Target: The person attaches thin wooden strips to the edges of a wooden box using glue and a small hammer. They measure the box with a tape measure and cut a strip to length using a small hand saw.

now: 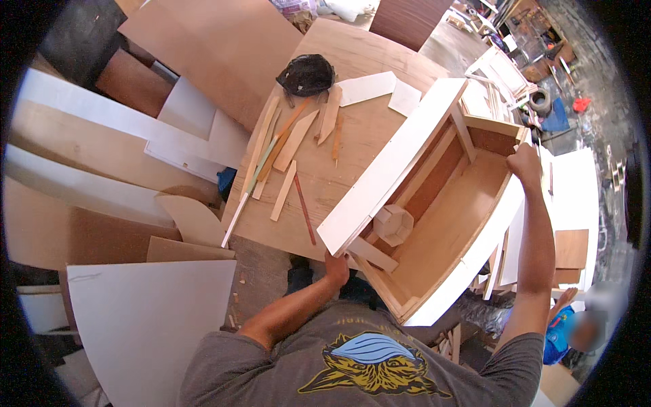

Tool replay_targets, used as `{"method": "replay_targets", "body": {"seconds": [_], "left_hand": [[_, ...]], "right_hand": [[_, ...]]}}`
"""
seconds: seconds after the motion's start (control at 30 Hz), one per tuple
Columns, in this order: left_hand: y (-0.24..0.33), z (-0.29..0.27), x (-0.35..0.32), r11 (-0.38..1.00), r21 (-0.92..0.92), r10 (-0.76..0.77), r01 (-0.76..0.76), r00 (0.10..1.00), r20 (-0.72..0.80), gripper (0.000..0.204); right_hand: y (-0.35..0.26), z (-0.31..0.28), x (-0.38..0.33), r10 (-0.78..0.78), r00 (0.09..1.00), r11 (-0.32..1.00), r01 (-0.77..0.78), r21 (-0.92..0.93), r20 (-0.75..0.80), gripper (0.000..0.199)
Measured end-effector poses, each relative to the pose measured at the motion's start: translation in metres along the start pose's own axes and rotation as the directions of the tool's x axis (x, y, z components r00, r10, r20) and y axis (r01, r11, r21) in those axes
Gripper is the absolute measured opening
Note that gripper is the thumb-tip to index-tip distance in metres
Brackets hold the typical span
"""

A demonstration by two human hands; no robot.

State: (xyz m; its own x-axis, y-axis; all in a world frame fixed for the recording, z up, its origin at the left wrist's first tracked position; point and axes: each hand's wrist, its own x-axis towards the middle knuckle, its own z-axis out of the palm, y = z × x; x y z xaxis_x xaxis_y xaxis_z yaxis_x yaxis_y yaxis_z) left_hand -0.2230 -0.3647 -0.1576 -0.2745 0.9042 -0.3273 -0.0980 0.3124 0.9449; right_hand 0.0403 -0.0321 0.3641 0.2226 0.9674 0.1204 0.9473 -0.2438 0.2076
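Tilted in front of me is an open wooden box frame (444, 217), white outside and bare wood within. My left hand (337, 266) is closed round its near left corner, by the end of a long white panel (393, 166); some fingers are hidden behind the wood. At the far right corner, my right hand (525, 163) grips the upper edge with bent fingers. A pale hexagonal wooden piece (393, 225) shows inside the frame, near a short cross strip (374, 254). Part of the frame covers the right side of the plywood tabletop (271, 227).
Wood strips (296, 141), a red-brown stick (304, 209) and a black bag (306, 74) lie on the tabletop. Large boards (149, 325) lean at left. Another person (559, 332) is at lower right, near more panels (573, 203).
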Motion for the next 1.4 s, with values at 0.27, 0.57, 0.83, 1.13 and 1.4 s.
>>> {"method": "replay_targets", "body": {"seconds": [0.27, 0.57, 0.83, 1.13, 1.4], "left_hand": [[0.050, 0.037, -0.039, 0.631, -0.734, -0.522, 0.252, 0.838, -0.161, 0.025], [0.080, 0.022, -0.052, 0.587, -0.751, -0.637, 0.304, 0.746, -0.196, 0.045], [-0.011, -0.032, -0.059, 0.701, -0.513, -0.591, 0.496, 0.806, -0.026, 0.040], [0.076, -0.182, -0.039, 0.838, 0.144, -0.528, 0.526, 0.849, -0.031, 0.045], [0.174, -0.172, 0.066, 0.979, 0.149, -0.151, 0.138, 0.986, 0.077, 0.049]], "right_hand": [[-0.060, 0.039, 0.037, -0.168, 0.984, 0.982, 0.173, -0.075, 0.061, 0.036], [-0.148, 0.062, 0.038, -0.319, 0.944, 0.947, 0.321, -0.009, 0.089, 0.032], [-0.203, 0.078, 0.031, -0.353, 0.927, 0.935, 0.353, 0.021, 0.129, 0.027], [-0.241, 0.105, 0.025, -0.315, 0.939, 0.947, 0.320, -0.016, 0.141, 0.025], [-0.225, 0.083, -0.004, -0.269, 0.949, 0.963, 0.265, 0.048, 0.163, 0.042]]}}
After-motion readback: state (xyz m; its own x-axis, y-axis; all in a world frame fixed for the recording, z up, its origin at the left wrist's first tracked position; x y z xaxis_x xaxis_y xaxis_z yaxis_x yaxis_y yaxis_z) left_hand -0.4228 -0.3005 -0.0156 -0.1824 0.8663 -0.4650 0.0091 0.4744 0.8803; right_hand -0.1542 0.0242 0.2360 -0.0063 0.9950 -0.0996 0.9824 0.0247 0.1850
